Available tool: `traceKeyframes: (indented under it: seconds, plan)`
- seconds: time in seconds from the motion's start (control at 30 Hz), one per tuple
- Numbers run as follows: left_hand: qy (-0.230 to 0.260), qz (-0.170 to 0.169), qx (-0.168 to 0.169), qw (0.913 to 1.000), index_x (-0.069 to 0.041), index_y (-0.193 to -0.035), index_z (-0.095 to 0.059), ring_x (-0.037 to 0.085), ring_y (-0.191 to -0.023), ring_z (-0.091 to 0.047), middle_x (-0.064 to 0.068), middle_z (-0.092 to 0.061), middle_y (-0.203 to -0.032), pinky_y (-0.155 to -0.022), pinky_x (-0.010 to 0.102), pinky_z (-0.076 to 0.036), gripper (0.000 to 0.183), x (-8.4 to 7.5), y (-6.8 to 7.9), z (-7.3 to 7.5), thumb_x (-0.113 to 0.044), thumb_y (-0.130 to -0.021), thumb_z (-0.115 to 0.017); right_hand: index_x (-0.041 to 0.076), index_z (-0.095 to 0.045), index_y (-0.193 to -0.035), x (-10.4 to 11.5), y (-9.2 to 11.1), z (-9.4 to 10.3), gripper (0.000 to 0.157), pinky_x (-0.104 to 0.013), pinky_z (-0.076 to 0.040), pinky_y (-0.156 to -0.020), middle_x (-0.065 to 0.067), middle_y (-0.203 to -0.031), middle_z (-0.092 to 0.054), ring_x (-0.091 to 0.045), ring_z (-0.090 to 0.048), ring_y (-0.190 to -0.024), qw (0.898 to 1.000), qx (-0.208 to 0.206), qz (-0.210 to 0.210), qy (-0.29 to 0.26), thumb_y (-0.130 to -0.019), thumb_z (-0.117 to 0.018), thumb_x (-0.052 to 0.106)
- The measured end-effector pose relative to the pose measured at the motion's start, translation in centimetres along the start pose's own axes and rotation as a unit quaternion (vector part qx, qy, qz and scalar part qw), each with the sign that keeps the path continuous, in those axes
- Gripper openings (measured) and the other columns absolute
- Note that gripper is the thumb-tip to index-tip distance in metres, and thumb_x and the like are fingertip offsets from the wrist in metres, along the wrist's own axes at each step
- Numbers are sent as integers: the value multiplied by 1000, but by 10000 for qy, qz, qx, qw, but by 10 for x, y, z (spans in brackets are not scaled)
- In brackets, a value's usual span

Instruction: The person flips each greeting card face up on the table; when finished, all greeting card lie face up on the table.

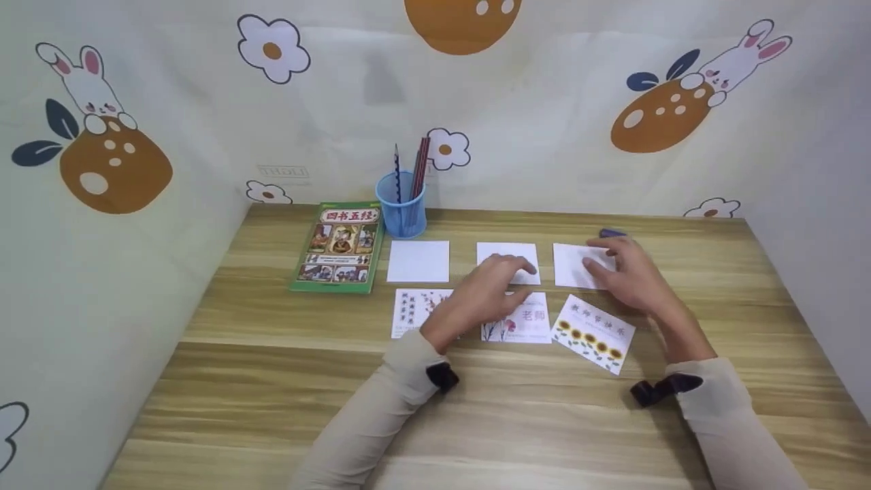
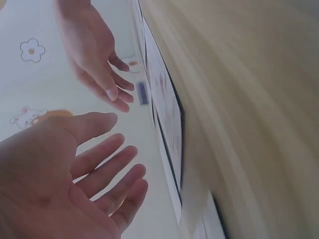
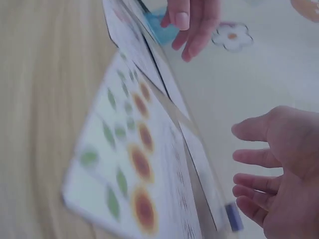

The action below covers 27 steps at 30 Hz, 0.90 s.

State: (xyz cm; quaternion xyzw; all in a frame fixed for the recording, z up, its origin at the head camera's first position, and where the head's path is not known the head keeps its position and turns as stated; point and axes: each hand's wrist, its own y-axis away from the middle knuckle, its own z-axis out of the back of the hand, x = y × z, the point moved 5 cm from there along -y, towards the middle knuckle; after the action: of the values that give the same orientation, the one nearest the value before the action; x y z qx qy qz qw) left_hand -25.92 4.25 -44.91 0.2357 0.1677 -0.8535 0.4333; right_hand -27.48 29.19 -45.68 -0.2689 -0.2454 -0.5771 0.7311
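Observation:
My left hand (image 1: 483, 292) hovers over the middle printed card (image 1: 534, 316) and the middle blank white card (image 1: 486, 252), fingers spread and loosely bent. Held above the right blank card (image 1: 568, 265) is my right hand (image 1: 633, 275), its fingers loose and apart. Both palms look bare in the wrist views. Below the right hand lies a tilted sunflower card (image 3: 129, 159) with Chinese writing. The left printed card (image 1: 408, 313), with blossoms, is partly hidden by my left wrist. Behind it sits the left blank card (image 1: 418, 261).
A green-bordered book (image 1: 338, 248) lies at the back left, beside a blue mesh pencil cup (image 1: 401, 211) holding several pencils. A small dark blue object (image 1: 612, 233) is behind the right hand. Patterned cloth (image 1: 544, 102) hangs along the table's back edge.

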Motion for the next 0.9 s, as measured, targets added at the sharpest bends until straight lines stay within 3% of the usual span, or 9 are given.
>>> traceKeyframes:
  seconds: [0.07, 0.17, 0.37, 0.53, 0.67, 0.77, 0.9]
  plan:
    - [88, -145, 92, 9998, -10, -140, -68, 26, -145, -59, 6, -71, -145, -125, 35, -45, 35, -8, -10, -8, -19, -106, -68, -6, -62, -145, -14, 2, 7, 47, -64, -45, -111, -35, -143, -57, -49, -56, -126, 9998, -27, -186, 65, -106, -70, 20]
    - [124, -90, 120, 9998, -11, -143, -66, 26, -146, -58, 5, -71, -145, -124, 33, -46, 38, -17, -23, -18, -16, -106, -68, -5, -63, -144, -29, 7, 14, 46, -65, -45, -112, -34, -141, -58, -48, -56, -127, 9991, 34, -395, 149, -105, -71, 19]
    - [-235, 304, 29, 9993, -17, -147, -65, 24, -135, -63, 4, -79, -115, -104, 33, -58, 44, -30, -39, -31, -25, -104, -71, -3, -66, -141, -43, 12, 20, 42, -66, -48, -113, -30, -147, -56, -49, -56, -133, 9981, 64, -597, 115, -104, -71, 17]
    - [-314, 356, 38, 9989, -17, -149, -63, 26, -132, -64, 5, -76, -136, -108, 32, -56, 47, -35, -44, -42, -27, -104, -72, -5, -67, -141, -40, 11, 16, 43, -67, -44, -117, -30, -151, -55, -51, -54, -139, 9982, 83, -592, 82, -106, -70, 19]
    - [2, 76, -122, 9999, -14, -151, -59, 25, -127, -67, 6, -76, -136, -113, 32, -53, 49, -41, -44, -44, -20, -104, -69, -7, -69, -137, -34, 10, 13, 45, -62, -48, -112, -30, -142, -62, -48, -59, -130, 9991, -45, -361, 223, -103, -74, 22]
    - [365, -177, -342, 9986, -12, -152, -57, 23, -130, -67, 7, -75, -133, -121, 32, -47, 48, -44, -43, -42, -14, -105, -65, -8, -71, -133, -29, 10, 11, 51, -50, -50, -99, -31, -131, -68, -43, -63, -117, 9992, -121, 7, 369, -98, -82, 28]
    - [939, -509, -487, 9931, -12, -157, -51, 23, -146, -57, 10, -66, -151, -127, 32, -41, 55, -48, -41, -40, -6, -104, -60, -6, -73, -131, -23, 10, 8, 63, -40, -48, -88, -28, -124, -73, -38, -65, -107, 9981, 3, 464, 399, -89, -91, 36]
